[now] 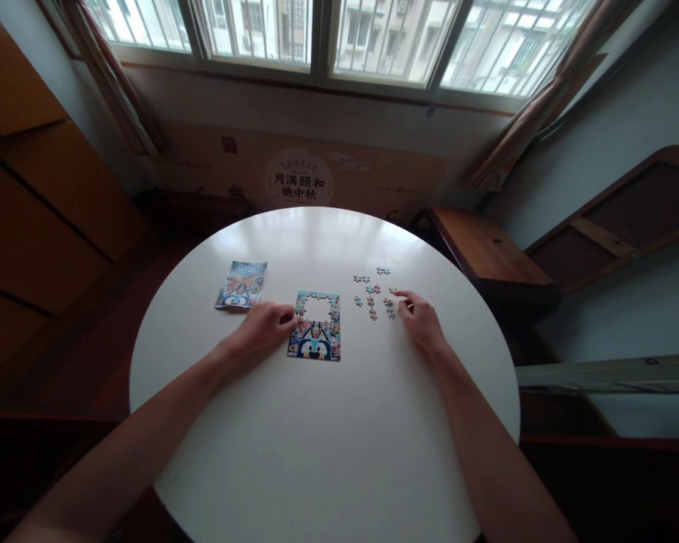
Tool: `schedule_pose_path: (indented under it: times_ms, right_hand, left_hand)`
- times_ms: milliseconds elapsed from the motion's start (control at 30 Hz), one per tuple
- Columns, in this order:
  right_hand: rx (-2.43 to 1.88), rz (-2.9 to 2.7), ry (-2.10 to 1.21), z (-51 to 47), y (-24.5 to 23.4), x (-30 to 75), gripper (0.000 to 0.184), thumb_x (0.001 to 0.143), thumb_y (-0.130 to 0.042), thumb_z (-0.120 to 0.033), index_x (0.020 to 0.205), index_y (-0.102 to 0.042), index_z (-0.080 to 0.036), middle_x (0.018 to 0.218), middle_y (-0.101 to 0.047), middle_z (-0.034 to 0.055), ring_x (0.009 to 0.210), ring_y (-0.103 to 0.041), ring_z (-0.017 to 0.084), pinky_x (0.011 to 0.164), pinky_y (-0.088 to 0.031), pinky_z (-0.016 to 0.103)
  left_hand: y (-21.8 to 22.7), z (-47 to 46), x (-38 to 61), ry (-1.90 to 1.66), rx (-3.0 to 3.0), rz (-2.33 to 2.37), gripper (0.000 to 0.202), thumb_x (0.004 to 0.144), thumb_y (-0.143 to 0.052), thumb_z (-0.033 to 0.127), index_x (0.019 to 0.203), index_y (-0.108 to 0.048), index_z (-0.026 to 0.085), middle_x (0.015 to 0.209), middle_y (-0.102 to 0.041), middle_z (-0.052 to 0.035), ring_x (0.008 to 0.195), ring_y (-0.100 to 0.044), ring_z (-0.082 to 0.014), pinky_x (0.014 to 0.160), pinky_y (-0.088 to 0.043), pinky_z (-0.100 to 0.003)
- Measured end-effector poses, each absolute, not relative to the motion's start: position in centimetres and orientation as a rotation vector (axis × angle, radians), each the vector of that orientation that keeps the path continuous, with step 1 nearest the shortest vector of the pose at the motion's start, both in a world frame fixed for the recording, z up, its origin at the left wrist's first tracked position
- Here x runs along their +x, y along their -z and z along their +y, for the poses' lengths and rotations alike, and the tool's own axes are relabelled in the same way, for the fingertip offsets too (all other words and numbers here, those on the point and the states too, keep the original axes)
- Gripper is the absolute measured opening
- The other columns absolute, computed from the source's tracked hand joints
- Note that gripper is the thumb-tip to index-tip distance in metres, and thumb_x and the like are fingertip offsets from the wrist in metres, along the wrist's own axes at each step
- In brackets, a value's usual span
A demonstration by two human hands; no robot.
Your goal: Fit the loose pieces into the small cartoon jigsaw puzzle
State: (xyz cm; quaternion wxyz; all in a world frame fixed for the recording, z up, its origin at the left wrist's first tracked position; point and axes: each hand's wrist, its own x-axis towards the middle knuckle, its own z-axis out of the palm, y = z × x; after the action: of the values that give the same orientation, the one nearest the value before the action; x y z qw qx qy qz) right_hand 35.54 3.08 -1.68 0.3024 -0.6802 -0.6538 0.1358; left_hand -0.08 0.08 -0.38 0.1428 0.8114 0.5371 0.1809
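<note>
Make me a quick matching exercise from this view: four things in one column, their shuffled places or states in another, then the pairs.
Column one
1. Packet
2. Left hand
3. Puzzle
4. Right hand

Column two
A. Has a gap in its upper half
B. Beside the loose pieces
C. On the table, left of the puzzle and apart from it
D. At the puzzle's left edge

Pairs: 1-C, 2-D, 3-A, 4-B

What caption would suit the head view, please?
Left hand at an unfinished puzzle, right hand by loose pieces, on a white table.
</note>
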Motion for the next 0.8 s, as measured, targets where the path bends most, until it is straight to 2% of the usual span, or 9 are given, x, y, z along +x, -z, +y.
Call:
schedule_pose_path:
  times_ms: [167, 300, 500, 633, 800]
  right_hand:
    - [-1.783, -1.794, -0.295, 3.0, 1.7, 35.4, 0.037, 0.089, -0.046, -0.024, 0.106, -0.078, -0.023, 0.095, -0.068, 0.0071, 0.076, -0.061, 0.018, 0.075, -0.046, 0.031]
    - [-1.802, -1.813, -0.283, 2.9, 1.6, 35.2, 0.029, 0.089, -0.053, -0.028, 0.099, -0.079, -0.025, 0.094, -0.064, 0.0056, 0.073, -0.060, 0.017, 0.073, -0.046, 0.030]
    - [-1.776, -1.702, -0.319, 3.2, 1.6, 35.3, 0.020, 0.079, -0.064, -0.030, 0.089, -0.078, -0.018, 0.083, -0.062, 0.0042, 0.065, -0.058, 0.015, 0.077, -0.049, 0.032]
    - [-1.795, -1.625, -0.351, 3.8, 1.7, 35.7, 0.016, 0.073, -0.067, -0.030, 0.080, -0.074, -0.018, 0.082, -0.065, 0.0053, 0.064, -0.058, 0.015, 0.078, -0.050, 0.034]
    - [-1.781, -1.536, -0.502, 4.0, 1.8, 36.2, 0.019, 0.067, -0.071, -0.036, 0.075, -0.067, -0.019, 0.076, -0.068, 0.0044, 0.063, -0.058, 0.016, 0.069, -0.051, 0.033]
  left_hand:
    - [0.4, 0.1, -0.1, -0.527, 2.333, 1.535, 0.038, 0.089, -0.049, 0.042, 0.059, -0.052, 0.019, 0.055, -0.049, 0.0002, 0.054, -0.036, -0.0127, 0.057, -0.020, -0.030]
    - [0.3, 0.2, -0.2, -0.524, 2.331, 1.528, 0.038, 0.089, -0.049, 0.042, 0.060, -0.053, 0.019, 0.056, -0.049, 0.0000, 0.054, -0.038, -0.0130, 0.057, -0.020, -0.030]
    - [0.2, 0.2, -0.2, -0.507, 2.336, 1.522, 0.038, 0.090, -0.049, 0.041, 0.060, -0.053, 0.019, 0.057, -0.051, -0.0004, 0.054, -0.040, -0.0133, 0.057, -0.021, -0.029]
    - [0.2, 0.3, -0.2, -0.500, 2.338, 1.519, 0.037, 0.090, -0.049, 0.041, 0.062, -0.055, 0.019, 0.057, -0.051, 0.0001, 0.054, -0.039, -0.0131, 0.057, -0.021, -0.029]
    - [0.5, 0.5, -0.3, -0.500, 2.342, 1.517, 0.037, 0.090, -0.050, 0.043, 0.063, -0.057, 0.018, 0.057, -0.052, -0.0004, 0.054, -0.040, -0.0132, 0.057, -0.022, -0.029]
